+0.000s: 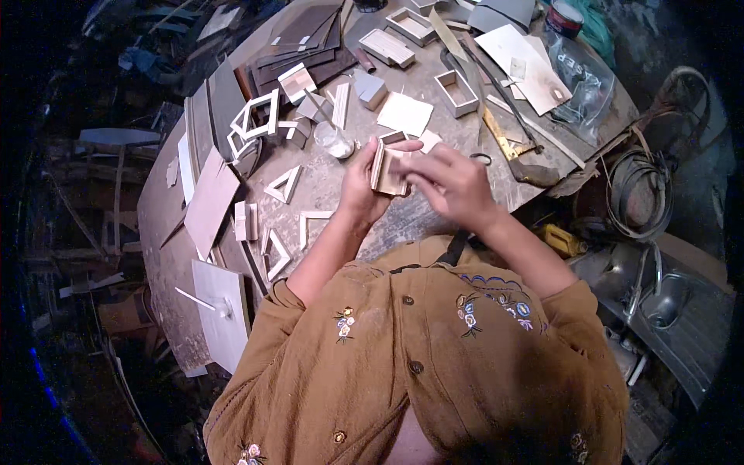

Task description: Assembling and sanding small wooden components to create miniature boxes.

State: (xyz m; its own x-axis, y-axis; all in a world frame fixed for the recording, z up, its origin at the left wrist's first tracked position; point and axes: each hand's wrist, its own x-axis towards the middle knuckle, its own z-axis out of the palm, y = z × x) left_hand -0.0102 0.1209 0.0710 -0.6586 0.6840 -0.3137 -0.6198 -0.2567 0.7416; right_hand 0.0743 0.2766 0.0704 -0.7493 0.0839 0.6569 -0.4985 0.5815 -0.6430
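My left hand [361, 188] is closed around a small open wooden box [394, 183], tilted up above the table with its hollow side toward the right. Over the box's right side is my right hand [459, 184], its fingers curled together and slightly blurred at the tips. Whatever those fingers may hold is hidden. Left of the box stands a clear cup [333, 141] of white stuff with a stick leaning in it. A pale square sheet [405, 114] lies just beyond my hands.
Small wooden frames, including a triangular one [284, 186], lie on the left. Wooden boxes [456, 93] stand at the back. A tool with a yellow part [500, 136] and a plastic bag [585, 89] lie right. A metal sink [663, 310] is lower right.
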